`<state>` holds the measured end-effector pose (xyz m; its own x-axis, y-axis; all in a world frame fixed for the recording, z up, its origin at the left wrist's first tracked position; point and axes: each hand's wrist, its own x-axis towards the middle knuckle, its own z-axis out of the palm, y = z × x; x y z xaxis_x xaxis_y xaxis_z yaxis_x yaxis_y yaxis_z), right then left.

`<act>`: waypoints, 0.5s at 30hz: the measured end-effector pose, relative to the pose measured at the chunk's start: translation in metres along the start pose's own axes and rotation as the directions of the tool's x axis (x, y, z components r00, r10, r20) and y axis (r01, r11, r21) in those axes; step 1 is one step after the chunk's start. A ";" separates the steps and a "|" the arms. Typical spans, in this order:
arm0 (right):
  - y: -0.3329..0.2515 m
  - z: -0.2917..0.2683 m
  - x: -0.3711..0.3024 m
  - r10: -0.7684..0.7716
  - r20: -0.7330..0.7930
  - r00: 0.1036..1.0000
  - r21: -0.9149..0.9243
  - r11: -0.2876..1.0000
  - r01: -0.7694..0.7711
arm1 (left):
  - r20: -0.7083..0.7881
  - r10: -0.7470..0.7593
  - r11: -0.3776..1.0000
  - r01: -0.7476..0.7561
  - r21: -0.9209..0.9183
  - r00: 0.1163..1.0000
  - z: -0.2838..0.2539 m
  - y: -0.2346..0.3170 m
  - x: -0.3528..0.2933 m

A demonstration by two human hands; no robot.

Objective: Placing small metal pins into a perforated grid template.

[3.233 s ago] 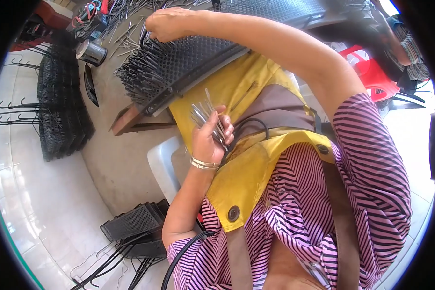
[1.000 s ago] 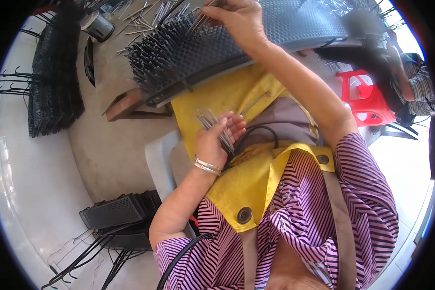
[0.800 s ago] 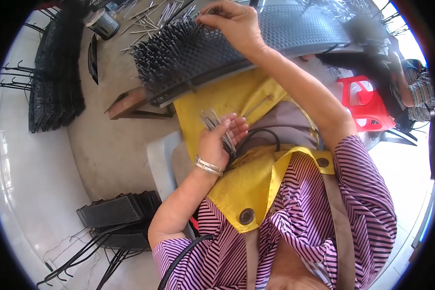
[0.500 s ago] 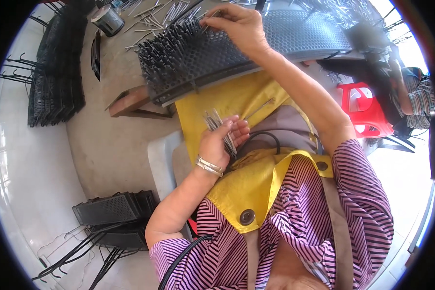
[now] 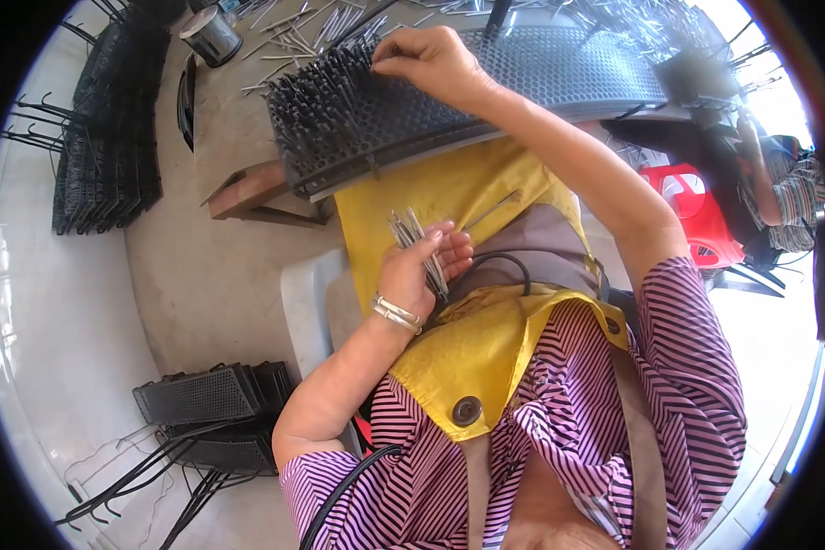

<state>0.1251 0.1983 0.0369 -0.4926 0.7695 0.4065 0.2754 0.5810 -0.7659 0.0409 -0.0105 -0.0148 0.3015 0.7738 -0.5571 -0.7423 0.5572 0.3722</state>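
Bundle of metal rods lying in left hand, mid-frame; thumb pressing bundle against palm, fingers curling loosely. Perforated black rack spanning upper centre; dark rods standing packed at its left end. Right hand reaching over rack beside packed rods, thumb and forefinger pressing together; cannot tell whether holding rod. Metal can sitting upper left.
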 end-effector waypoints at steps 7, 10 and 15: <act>-0.021 0.004 0.014 0.034 -0.013 0.999 -0.232 0.972 -0.036 | -0.064 -0.029 0.999 0.031 0.034 0.998 0.004 0.002 0.000; -0.012 0.004 0.019 -0.069 -0.062 0.996 -0.228 0.972 0.054 | -0.071 -0.037 0.998 0.040 0.042 0.997 0.006 0.003 0.000; 0.000 0.002 0.026 -0.202 -0.028 0.979 -0.311 0.933 0.184 | -0.062 -0.055 0.998 0.057 0.031 0.997 0.004 0.002 0.000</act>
<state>0.1109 0.2178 0.0468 -0.5151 0.6430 0.5668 0.4226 0.7658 -0.4847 0.0419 -0.0077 -0.0109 0.3041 0.7218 -0.6218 -0.7051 0.6094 0.3625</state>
